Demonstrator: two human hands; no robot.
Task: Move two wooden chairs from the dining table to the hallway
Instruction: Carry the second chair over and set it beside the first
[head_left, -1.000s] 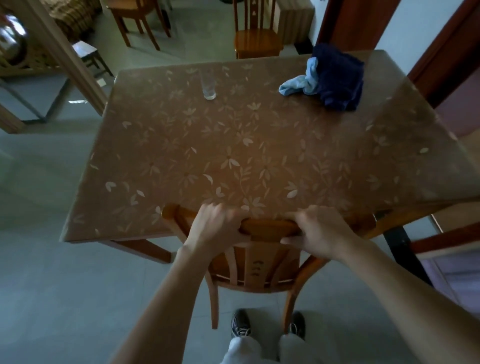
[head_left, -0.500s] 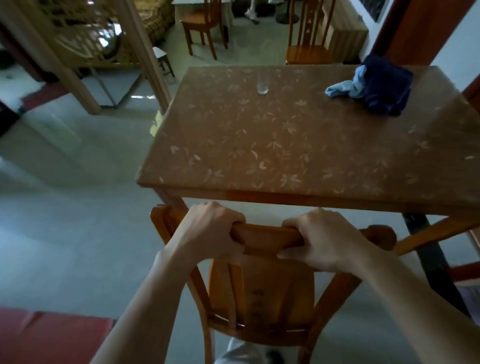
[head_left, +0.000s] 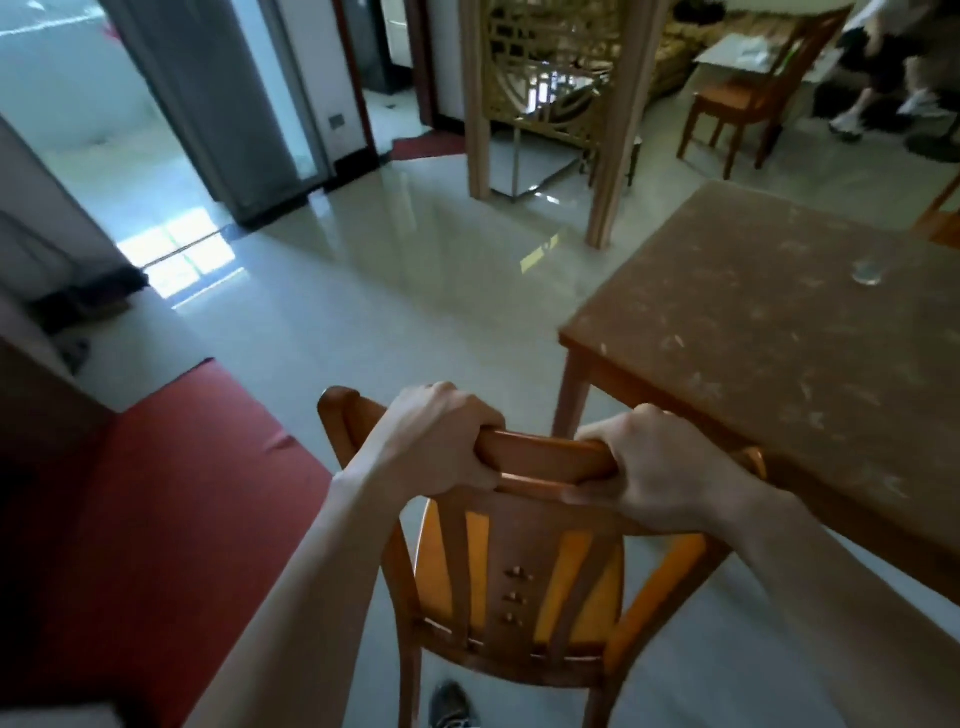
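The orange-brown slatted wooden chair (head_left: 519, 571), near-left of the brown floral-topped dining table (head_left: 769, 332), is gripped at its top rail by left hand (head_left: 439, 441) and right hand (head_left: 657, 470); the table's leg should be cleared carefully.

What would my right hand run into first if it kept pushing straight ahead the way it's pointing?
Probably the dining table: your right hand, gripping the chair top rail, points toward its near edge and leg, though depth is hard to judge.

Both hands, left hand (head_left: 435, 440) and right hand (head_left: 653, 466), curl knuckles-up in closed grips (forearms extended forward).
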